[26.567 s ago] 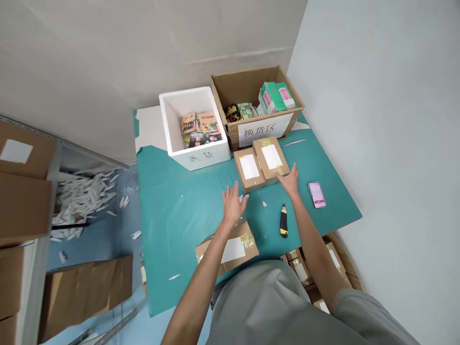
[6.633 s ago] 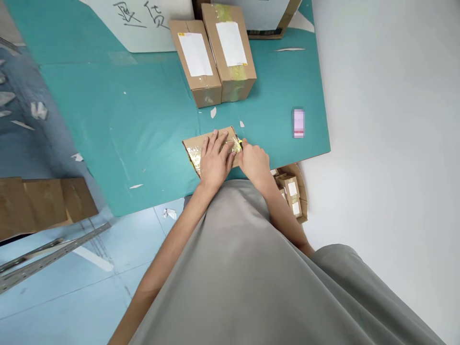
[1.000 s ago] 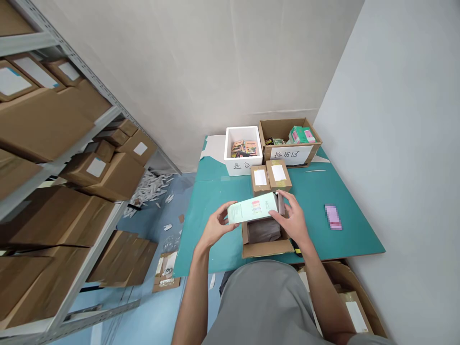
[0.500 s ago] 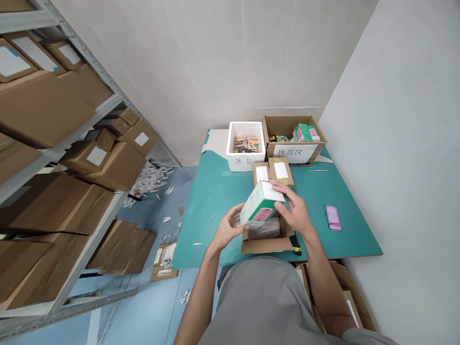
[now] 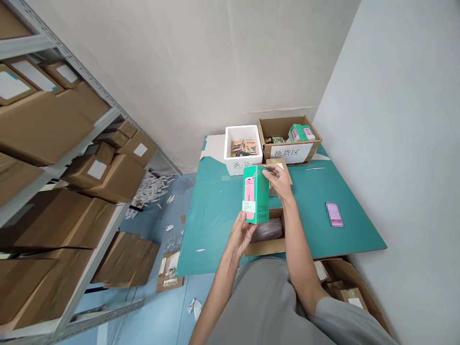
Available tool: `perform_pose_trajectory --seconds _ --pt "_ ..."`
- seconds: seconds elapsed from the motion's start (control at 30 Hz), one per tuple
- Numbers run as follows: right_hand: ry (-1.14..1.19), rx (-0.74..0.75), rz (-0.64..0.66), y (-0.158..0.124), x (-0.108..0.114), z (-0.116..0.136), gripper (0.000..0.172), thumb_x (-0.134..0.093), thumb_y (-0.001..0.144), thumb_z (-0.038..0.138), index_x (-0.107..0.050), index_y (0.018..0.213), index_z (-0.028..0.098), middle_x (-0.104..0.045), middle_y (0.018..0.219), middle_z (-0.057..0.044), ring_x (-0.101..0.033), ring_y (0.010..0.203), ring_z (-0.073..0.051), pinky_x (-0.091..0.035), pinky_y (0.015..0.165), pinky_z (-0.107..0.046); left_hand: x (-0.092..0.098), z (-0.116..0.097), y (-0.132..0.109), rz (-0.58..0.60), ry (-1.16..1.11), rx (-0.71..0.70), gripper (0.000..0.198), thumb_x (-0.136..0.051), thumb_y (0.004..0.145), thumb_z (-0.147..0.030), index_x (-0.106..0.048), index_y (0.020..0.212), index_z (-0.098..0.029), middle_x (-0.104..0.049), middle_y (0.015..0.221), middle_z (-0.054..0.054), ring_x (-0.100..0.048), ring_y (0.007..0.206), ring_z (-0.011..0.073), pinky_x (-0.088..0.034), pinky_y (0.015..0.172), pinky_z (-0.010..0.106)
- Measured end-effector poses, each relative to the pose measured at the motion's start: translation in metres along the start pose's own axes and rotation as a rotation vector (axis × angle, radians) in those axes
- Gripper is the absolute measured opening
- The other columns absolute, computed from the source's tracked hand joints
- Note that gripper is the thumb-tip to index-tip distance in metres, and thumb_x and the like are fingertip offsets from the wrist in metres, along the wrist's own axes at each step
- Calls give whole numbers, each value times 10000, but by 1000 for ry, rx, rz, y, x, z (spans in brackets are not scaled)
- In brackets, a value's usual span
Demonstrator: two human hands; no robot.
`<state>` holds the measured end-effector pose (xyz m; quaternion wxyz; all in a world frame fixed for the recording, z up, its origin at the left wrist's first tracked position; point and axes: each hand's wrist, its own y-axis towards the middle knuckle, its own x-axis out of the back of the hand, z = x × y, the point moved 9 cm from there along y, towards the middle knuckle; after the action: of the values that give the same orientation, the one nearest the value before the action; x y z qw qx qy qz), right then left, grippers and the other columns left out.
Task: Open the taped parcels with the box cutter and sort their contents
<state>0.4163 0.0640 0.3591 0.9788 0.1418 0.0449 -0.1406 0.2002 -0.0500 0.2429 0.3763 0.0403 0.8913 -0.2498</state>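
Note:
A green product box [image 5: 256, 194] with a pink bottle pictured on its front stands upright in the air between my two hands. My left hand [image 5: 241, 234] grips it at the lower left corner, and my right hand [image 5: 279, 181] holds its upper right edge. Beneath it, an open cardboard carton [image 5: 266, 247] on the green table holds something in greyish wrapping [image 5: 269, 230]. Part of that carton is covered by my right forearm. Behind my right hand sits a small cardboard box [image 5: 287, 173] with a white label, partly hidden.
At the table's back stand a white foam bin [image 5: 242, 130] with small packets and a labelled cardboard box [image 5: 316, 139] with another green box inside. A pixelated pink phone-like object [image 5: 335, 214] lies right. Shelves of cartons [image 5: 122, 182] rise left; a large carton [image 5: 350, 268] sits below the table.
The green box has turned from tilted to upright, its pictured front now facing me. Both hands moved with it, the right one drawing leftward. The view has shifted slightly.

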Motion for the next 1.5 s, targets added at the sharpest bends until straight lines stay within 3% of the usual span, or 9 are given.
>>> perform_pose_trajectory --seconds 0.2,0.4,0.53,0.7,0.83,0.97,1.2,1.33,1.5 --pt "-123 94 -21 -8 7 19 516 -835 909 780 -794 1036 281 -846 1118 -79 -785 1123 -316 -637 1055 -485 1 -25 -12 -59 183 -113 705 -1157 623 -502 -760 1139 -232 -852 1146 41 -836 925 181 -688 836 279" --pt "-240 259 3 -21 8 62 341 -709 1057 628 -793 1070 298 -830 1158 -71 -761 1183 -318 -604 1110 -507 -14 -65 -31 -195 533 -505 630 -1110 649 -546 -804 1081 -204 -730 1487 140 -795 1215 291 -662 987 367" --pt "-309 289 -70 -28 0 75 336 -815 997 605 -751 1118 298 -777 1174 -85 -741 1140 -307 -626 1034 -466 -33 -65 -50 -203 641 -709 515 -1051 765 -556 -810 1083 -231 -617 1588 157 -682 1459 348 -672 1010 361" --pt "-232 301 -211 -31 3 68 341 -786 994 611 -731 1099 291 -747 1161 -95 -731 1103 -306 -634 928 -441 -16 -34 -38 -202 315 -418 742 -1044 811 -536 -701 1422 -291 -633 1651 138 -677 1494 320 -650 1102 360" --pt "-197 265 -178 -28 6 55 376 -795 958 645 -740 1068 289 -768 1112 -84 -730 1046 -301 -628 909 -445 -1 -5 -23 -145 111 -66 682 -1075 753 -344 -744 1334 -210 -797 1426 158 -796 1276 279 -649 1123 382" --pt "-203 231 -87 -28 -1 54 383 -769 977 655 -740 1082 288 -798 1144 -88 -748 1128 -320 -620 1021 -480 7 -10 -22 -169 130 -131 727 -1113 661 -292 -769 1294 -195 -811 1395 148 -787 1307 290 -594 1221 421" --pt "-145 155 -24 -35 -20 54 456 -863 918 627 -692 1193 305 -793 1328 -97 -741 1269 -325 -629 1082 -466 3 -42 -44 -267 369 -534 807 -1133 644 -451 -717 1306 -251 -703 1521 125 -614 1556 326 -577 1226 407" --pt "-60 164 -29 -36 -21 58 452 -862 910 632 -677 1165 308 -800 1311 -102 -754 1272 -328 -636 1081 -471 5 -29 -37 -157 197 -300 660 -1093 744 -482 -740 1249 -247 -778 1408 96 -769 1325 236 -622 1138 328" --pt "-6 135 25 -33 -21 57 512 -899 862 667 -666 1143 308 -803 1319 -104 -758 1288 -336 -638 1079 -478 10 -15 -31 -101 66 -104 659 -1146 652 -312 -783 1195 -221 -852 1264 63 -832 1082 170 -654 1049 270"
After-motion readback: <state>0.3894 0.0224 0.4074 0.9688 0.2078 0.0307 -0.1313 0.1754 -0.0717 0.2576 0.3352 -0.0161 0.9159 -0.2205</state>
